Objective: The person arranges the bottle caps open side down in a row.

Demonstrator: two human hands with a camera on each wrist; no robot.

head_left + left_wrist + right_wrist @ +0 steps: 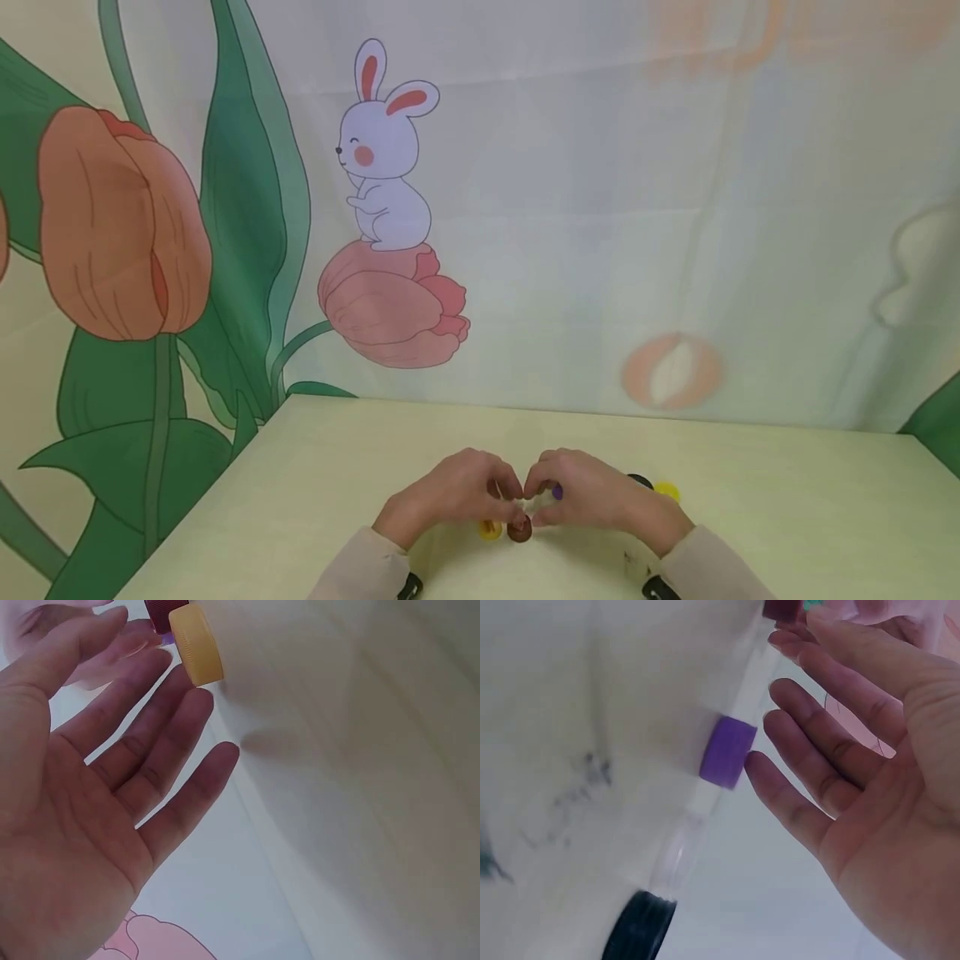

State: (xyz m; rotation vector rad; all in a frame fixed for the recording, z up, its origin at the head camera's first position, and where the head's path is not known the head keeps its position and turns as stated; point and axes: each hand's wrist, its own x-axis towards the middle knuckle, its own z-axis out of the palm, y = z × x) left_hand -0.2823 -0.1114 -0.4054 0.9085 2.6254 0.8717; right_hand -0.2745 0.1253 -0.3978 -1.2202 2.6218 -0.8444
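Observation:
My left hand and right hand arch toward each other above the table, fingertips nearly meeting over a brownish-red bottle cap. Whether they touch that cap is unclear. A yellow cap stands by my left fingertips, left of the red one. In the left wrist view the left fingers are loosely extended. A purple cap lies close to my right little finger. The right thumb tip overlaps a small green thing, mostly cut off, beside the red cap. Both palms look bare.
Past the right hand are a black cap and a brighter yellow cap. A clear cap-like piece lies between the purple and black ones. Dark marks show on the pale tabletop; a printed cloth hangs behind.

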